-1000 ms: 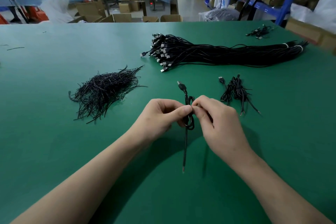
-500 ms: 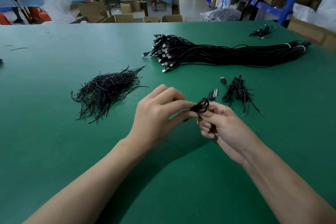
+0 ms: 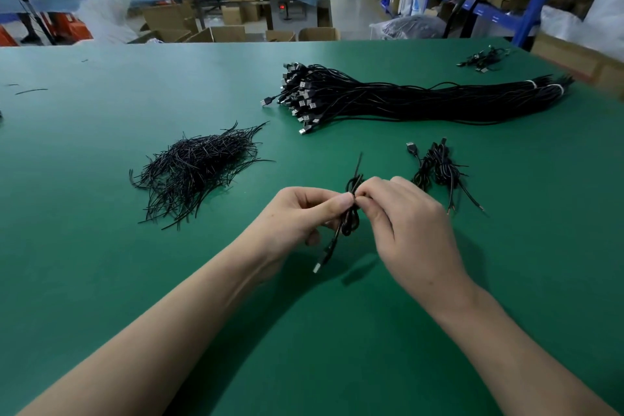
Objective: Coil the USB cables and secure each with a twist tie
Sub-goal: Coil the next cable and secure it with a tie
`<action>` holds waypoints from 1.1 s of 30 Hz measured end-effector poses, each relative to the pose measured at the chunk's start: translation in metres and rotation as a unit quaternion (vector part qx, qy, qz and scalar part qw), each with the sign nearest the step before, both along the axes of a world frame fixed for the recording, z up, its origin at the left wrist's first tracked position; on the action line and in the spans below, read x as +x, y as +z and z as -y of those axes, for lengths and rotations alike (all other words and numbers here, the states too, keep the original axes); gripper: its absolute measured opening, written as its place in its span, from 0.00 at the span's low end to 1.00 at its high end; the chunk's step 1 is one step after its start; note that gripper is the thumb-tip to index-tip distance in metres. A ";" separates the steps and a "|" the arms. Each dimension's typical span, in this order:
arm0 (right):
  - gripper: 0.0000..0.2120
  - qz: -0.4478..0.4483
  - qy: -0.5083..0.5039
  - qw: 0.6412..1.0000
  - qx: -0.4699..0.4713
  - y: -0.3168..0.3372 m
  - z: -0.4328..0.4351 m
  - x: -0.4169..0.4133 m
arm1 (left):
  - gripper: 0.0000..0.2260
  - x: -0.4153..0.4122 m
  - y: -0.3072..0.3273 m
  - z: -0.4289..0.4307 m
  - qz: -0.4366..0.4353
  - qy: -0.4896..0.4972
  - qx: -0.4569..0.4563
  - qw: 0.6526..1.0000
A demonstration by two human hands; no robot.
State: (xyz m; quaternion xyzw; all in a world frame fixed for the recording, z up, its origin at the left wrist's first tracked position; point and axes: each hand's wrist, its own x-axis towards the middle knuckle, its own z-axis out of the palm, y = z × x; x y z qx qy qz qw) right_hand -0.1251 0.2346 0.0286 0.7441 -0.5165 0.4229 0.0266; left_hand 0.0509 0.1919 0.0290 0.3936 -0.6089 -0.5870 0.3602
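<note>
Both hands meet low over the green worktop (image 3: 101, 246), and the coiled cable (image 3: 351, 226) is right between them. Your left hand (image 3: 300, 216) pinches its middle with thumb and forefinger, and your right hand (image 3: 408, 219) pinches the same spot from the other side, fingers curled in. The USB plug (image 3: 317, 267) dangles toward you, and a thin black end (image 3: 358, 162) pokes up above your fingers (twist tie or cable tail, I cannot tell). Off to your left lies the loose pile of twist ties (image 3: 199, 172). Farther back the big bundle of cables (image 3: 422, 101) stretches across, plugs pointing left. Near your right hand, not touching it, sit the finished coils (image 3: 439, 165)
</note>
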 end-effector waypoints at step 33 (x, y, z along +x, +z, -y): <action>0.07 0.013 -0.015 0.998 0.052 -0.010 0.000 0.003 | 0.06 0.000 -0.015 0.000 -0.007 0.051 -0.037 0.998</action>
